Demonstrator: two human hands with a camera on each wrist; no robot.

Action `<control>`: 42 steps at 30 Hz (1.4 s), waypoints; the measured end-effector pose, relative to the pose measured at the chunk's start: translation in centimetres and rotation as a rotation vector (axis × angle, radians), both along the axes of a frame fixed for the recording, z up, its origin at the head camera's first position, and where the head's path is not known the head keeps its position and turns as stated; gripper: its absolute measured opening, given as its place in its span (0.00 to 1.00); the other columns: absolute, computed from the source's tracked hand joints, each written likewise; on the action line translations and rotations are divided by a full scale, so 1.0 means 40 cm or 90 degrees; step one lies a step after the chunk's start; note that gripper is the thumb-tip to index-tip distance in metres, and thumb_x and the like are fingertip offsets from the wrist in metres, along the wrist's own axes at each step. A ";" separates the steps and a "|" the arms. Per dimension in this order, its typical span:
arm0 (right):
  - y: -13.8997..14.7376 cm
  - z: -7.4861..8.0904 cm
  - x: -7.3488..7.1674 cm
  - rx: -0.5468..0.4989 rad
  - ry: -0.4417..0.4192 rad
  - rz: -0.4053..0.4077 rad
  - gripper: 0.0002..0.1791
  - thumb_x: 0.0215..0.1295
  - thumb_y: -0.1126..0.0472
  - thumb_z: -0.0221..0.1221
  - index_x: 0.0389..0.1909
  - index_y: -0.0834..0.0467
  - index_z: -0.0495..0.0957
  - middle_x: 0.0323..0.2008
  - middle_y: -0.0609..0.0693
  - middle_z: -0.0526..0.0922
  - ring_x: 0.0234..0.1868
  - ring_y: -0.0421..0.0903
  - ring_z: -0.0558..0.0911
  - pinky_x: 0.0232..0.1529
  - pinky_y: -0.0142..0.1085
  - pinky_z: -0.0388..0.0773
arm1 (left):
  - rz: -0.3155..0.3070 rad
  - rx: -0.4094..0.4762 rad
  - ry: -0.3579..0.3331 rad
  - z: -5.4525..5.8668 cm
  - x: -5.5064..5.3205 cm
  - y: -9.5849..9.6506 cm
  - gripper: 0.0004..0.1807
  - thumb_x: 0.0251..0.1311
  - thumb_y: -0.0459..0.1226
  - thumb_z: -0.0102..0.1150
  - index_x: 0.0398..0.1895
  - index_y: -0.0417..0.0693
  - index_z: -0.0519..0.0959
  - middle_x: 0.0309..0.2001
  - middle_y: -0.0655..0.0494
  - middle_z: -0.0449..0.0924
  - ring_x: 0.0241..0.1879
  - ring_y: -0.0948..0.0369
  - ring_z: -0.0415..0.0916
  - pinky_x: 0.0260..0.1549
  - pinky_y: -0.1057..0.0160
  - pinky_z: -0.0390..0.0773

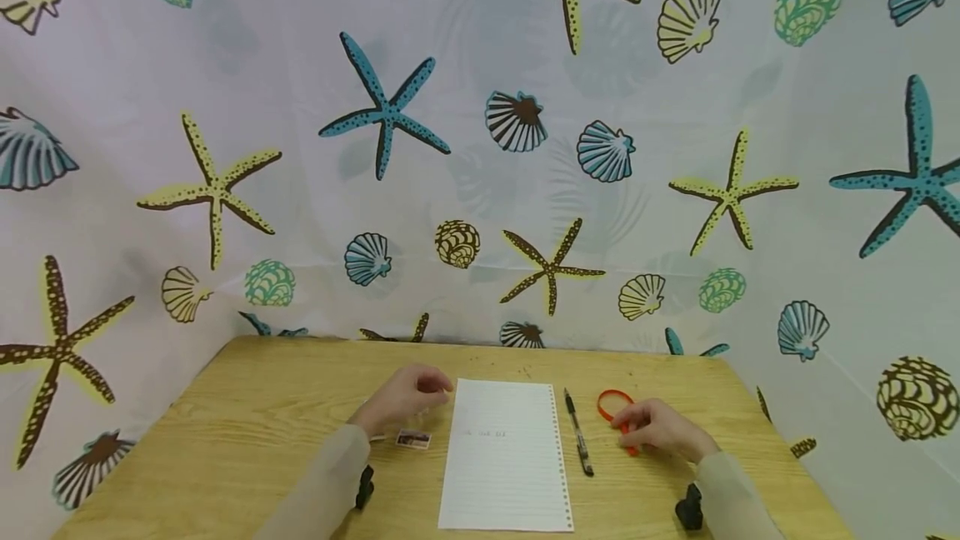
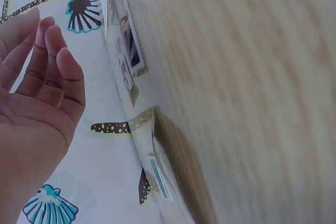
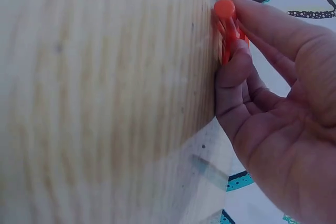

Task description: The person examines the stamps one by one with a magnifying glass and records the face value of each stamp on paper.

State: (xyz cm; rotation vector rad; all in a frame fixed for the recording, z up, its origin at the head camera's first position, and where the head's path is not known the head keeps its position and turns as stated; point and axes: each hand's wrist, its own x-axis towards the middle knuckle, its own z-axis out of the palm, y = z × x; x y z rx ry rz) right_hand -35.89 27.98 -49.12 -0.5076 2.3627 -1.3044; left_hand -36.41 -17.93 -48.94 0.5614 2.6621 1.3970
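My right hand [image 1: 660, 427] pinches the handle of a red-rimmed magnifying glass [image 1: 615, 391] lying on the right part of the table. In the right wrist view, thumb and fingers close on its orange-red handle [image 3: 226, 11]. My left hand [image 1: 408, 397] hovers at the left edge of a lined sheet of paper [image 1: 502, 482], its fingers loosely bent and nothing between them. Below that hand lies a small picture stamp [image 1: 413, 439], partly seen too as a stamp [image 2: 128, 30] with a perforated edge in the left wrist view.
A black pen [image 1: 577, 432] lies between the sheet and the magnifying glass. Faint handwriting marks the upper part of the sheet. More small paper pieces [image 2: 168, 177] lie near the left hand. A shell-and-starfish cloth [image 1: 465, 190] hangs around the wooden table [image 1: 247, 440].
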 end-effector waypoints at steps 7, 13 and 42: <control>-0.002 -0.007 -0.002 0.033 0.010 -0.011 0.15 0.62 0.63 0.66 0.48 0.65 0.83 0.23 0.45 0.81 0.19 0.39 0.68 0.23 0.31 0.68 | 0.027 0.011 0.002 0.005 0.004 -0.030 0.13 0.66 0.40 0.60 0.48 0.43 0.82 0.43 0.55 0.82 0.39 0.59 0.76 0.39 0.60 0.78; -0.010 -0.007 -0.005 0.052 0.033 -0.020 0.14 0.59 0.67 0.66 0.46 0.66 0.83 0.28 0.48 0.82 0.21 0.39 0.69 0.23 0.31 0.69 | 0.046 0.017 0.013 0.004 0.007 -0.050 0.13 0.66 0.39 0.60 0.48 0.42 0.82 0.42 0.55 0.83 0.39 0.61 0.77 0.40 0.61 0.79; -0.017 0.009 -0.003 0.015 0.009 -0.036 0.23 0.59 0.64 0.67 0.56 0.67 0.79 0.48 0.59 0.83 0.37 0.43 0.81 0.36 0.38 0.83 | 0.057 -0.007 0.016 -0.006 -0.004 -0.124 0.10 0.64 0.30 0.59 0.47 0.40 0.82 0.45 0.49 0.83 0.43 0.57 0.78 0.44 0.57 0.78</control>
